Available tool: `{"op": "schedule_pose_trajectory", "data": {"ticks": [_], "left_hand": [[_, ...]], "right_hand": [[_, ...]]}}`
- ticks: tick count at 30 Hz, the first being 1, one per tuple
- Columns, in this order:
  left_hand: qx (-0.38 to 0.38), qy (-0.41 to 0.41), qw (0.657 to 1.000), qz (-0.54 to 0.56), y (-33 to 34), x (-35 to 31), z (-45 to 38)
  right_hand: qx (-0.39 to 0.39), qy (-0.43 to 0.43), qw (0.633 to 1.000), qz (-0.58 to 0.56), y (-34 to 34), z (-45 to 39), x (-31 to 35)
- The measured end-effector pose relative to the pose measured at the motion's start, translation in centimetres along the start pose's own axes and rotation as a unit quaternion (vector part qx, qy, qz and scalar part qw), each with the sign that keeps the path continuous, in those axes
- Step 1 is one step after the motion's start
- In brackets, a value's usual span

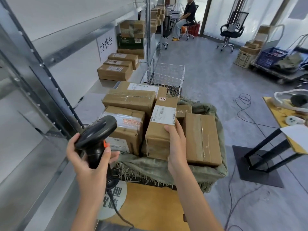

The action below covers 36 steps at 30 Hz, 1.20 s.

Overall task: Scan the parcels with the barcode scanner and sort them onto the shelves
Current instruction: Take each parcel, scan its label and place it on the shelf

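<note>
Left hand point(90, 157) curled round the scanner point(95, 135) grip at eight o'clock, its head aimed toward one o'clock, while the right hand point(175, 140) clasped a parcel point(160, 125) standing label-up among the boxes in the sack point(208, 174) at centre. This looked like the scan step. Next, the beam probably needed to meet the label point(164, 114) before shelving at eleven o'clock.

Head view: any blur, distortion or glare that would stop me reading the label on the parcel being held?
Head view: wide-angle bending curves the shelf posts; the left hand and scanner show slight motion blur; the held parcel under the right hand is fairly sharp, its label print too small to read; no strong glare.
</note>
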<state>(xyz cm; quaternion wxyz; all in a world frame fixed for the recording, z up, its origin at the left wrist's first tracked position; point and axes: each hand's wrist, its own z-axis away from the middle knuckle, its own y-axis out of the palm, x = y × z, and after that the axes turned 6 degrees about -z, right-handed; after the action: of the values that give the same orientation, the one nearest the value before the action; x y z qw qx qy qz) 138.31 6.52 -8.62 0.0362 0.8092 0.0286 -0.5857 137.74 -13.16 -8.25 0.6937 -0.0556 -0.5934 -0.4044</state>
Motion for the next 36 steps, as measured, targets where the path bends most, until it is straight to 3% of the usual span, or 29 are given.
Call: {"op": "schedule_pose_trajectory", "data": {"ticks": [14,26,36], "left_hand": [[0.037,0.012,0.999,-0.032,1.3,0.6,-4.3],[0.072,-0.011,0.997,0.005,1.3,0.7,-5.0],[0.111,0.036,0.993,0.011,0.5,0.3,-6.6]], "right_hand": [[-0.033,-0.027,0.999,0.024,2.9,-2.5,0.4],[-0.028,-0.017,0.999,0.044,2.0,-1.9,0.5],[-0.025,-0.047,0.996,0.074,1.8,-1.5,1.4]]}}
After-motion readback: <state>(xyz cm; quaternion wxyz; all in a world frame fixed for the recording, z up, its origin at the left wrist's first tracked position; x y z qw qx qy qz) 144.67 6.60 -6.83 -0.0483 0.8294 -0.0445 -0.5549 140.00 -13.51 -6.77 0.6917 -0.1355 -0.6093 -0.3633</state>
